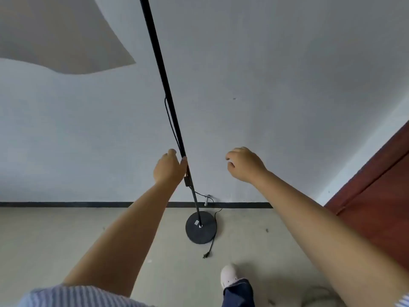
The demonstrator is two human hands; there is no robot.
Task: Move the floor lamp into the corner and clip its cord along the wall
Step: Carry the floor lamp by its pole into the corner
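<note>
the floor lamp (168, 103) stands on the pale floor (66, 235) close to a light wall (265, 74), its thin black pole rising from a round black base (201, 228) and leaning up and to the left out of the top of the view. the left hand (169, 167) is wrapped around the pole a little above a small black switch box (187, 181) fixed to it, fingers curled on the far side and thumb along the near side. the right hand (244, 163) is just to the right of the pole and not touching it, fingers loosely curled inward and holding nothing. the black cord (215, 218) runs alongside the upper pole, leaves it below the switch box, loops toward the wall near a small silver fitting (206, 200) at the dark baseboard (66, 204), then curves round the right side of the base and ends in a plug (206, 255) lying loose on the floor in front of it. a reddish-brown door (380, 189) fills the right edge, beyond where the baseboard ends. a white shoe (229, 275) and a dark trouser leg show at the bottom, with a striped shirt (73, 295) at the lower left.
</note>
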